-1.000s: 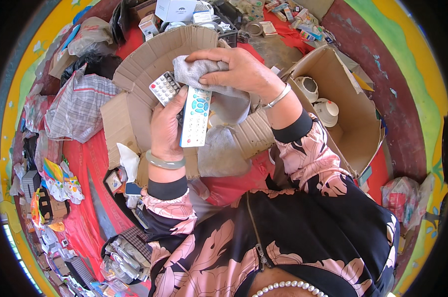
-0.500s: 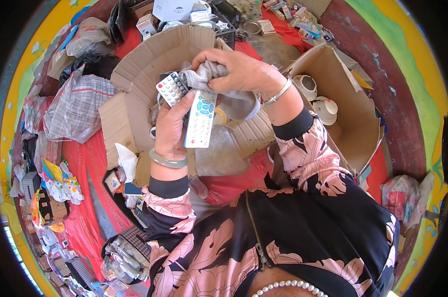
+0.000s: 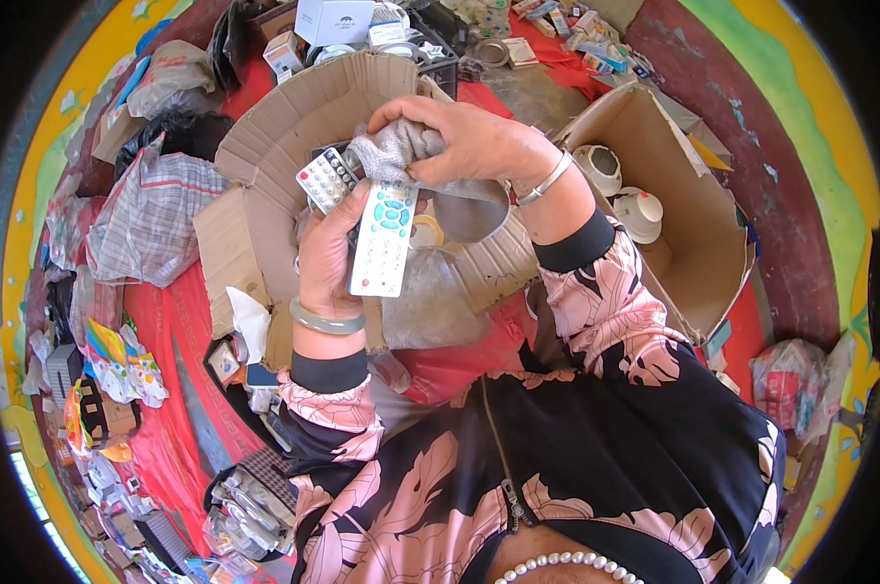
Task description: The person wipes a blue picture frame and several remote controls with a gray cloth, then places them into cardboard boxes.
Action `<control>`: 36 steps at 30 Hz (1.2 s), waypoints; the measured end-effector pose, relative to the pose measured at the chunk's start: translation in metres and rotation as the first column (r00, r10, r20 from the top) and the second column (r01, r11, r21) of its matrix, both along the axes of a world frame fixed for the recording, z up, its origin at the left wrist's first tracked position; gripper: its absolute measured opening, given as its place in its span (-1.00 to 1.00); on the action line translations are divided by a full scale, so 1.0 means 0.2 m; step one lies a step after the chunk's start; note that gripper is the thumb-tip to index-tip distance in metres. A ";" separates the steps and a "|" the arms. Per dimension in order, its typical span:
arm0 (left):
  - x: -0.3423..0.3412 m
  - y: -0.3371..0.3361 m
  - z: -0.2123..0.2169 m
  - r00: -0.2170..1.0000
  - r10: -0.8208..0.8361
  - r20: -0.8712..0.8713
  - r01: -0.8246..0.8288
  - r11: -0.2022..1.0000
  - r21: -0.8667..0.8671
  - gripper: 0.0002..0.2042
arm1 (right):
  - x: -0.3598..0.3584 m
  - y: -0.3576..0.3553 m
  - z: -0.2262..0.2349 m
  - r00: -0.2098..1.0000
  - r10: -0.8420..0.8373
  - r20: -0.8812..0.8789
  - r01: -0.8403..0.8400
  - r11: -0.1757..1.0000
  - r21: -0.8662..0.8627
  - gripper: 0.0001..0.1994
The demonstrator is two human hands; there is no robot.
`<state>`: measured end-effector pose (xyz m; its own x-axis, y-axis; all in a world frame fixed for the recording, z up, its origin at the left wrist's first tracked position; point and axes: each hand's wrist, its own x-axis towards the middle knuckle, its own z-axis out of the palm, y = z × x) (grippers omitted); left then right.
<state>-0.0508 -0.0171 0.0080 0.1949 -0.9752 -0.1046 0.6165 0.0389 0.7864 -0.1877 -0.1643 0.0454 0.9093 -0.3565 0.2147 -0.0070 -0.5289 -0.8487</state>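
Note:
Gripped in my left hand (image 3: pixel 327 255) is a long white remote control (image 3: pixel 381 248) with blue and white buttons, its lower end pointing toward me. A second, smaller remote control (image 3: pixel 325 185) with pale round keys and a red button sticks out beyond the same hand's thumb. My right hand (image 3: pixel 474 141) is closed on a bunched grey cloth (image 3: pixel 393 151), which lies over the far end of the long remote. Both hands are above an open cardboard box (image 3: pixel 294 107). The fingers behind the remotes are hidden.
A second cardboard box (image 3: pixel 702 214) at right holds white rounded objects (image 3: pixel 639 214). A checked bag (image 3: pixel 153 219) lies at left on red sheeting (image 3: pixel 172 331). A tray of grey devices (image 3: pixel 250 506) sits at lower left, and small boxes (image 3: pixel 595 44) are piled at the back.
My left hand and both remotes have shifted slightly left. The cloth in my right hand has moved a little across the long remote's far end.

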 end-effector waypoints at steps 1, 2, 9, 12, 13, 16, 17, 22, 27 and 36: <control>0.00 0.00 -0.01 1.000 -0.015 -0.008 0.016 1.000 0.004 -0.57 | -0.01 0.01 0.01 1.000 -0.013 -0.020 0.013 1.000 -0.022 -0.48; 0.01 0.00 -0.01 0.999 -0.032 -0.016 0.032 0.999 0.008 -0.56 | -0.01 0.01 0.02 0.999 -0.029 -0.038 0.027 0.999 -0.045 -0.47; 0.11 0.04 0.03 0.945 -0.086 -0.315 0.031 0.984 -0.176 -0.51 | -0.08 -0.09 -0.04 0.954 -0.299 -0.004 0.279 0.896 -0.344 -0.49; 0.17 0.05 0.02 0.939 -0.068 -0.338 -0.009 0.975 -0.222 -0.50 | -0.11 -0.14 -0.07 0.841 -0.537 0.065 0.535 0.806 -0.252 -0.61; 0.19 0.06 0.02 0.933 -0.064 -0.355 -0.021 0.973 -0.232 -0.50 | -0.12 -0.13 -0.06 0.834 -0.544 0.096 0.550 0.805 -0.221 -0.64; 0.22 0.06 -0.01 0.949 -0.049 -0.313 -0.028 0.971 -0.238 -0.50 | -0.08 -0.05 0.01 0.782 -0.555 0.284 0.623 0.716 -0.316 -0.74; 0.21 0.05 -0.02 0.955 -0.049 -0.291 -0.023 0.971 -0.240 -0.51 | -0.07 -0.02 0.03 0.768 -0.529 0.361 0.635 0.704 -0.318 -0.74; 0.12 0.03 0.01 0.976 0.018 -0.216 -0.059 0.981 -0.183 -0.56 | 0.04 0.24 0.08 0.761 -0.392 0.516 0.636 0.608 -0.475 -0.64; 0.09 0.03 -0.01 0.962 0.149 -0.230 -0.183 0.974 -0.135 -0.67 | 0.19 0.35 0.00 0.807 -0.244 0.538 0.543 0.665 -0.512 -0.61; 0.18 0.00 -0.04 0.904 0.350 -0.247 -0.394 0.904 -0.163 -0.66 | 0.20 0.45 -0.03 0.908 -0.082 0.411 0.310 0.792 -0.527 -0.55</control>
<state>-0.0154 -0.0165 -0.0010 0.5434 -0.8394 0.0109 0.6726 0.4431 0.5927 -0.1471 -0.0751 0.0398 0.6544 -0.2264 0.7215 0.0699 -0.9319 -0.3558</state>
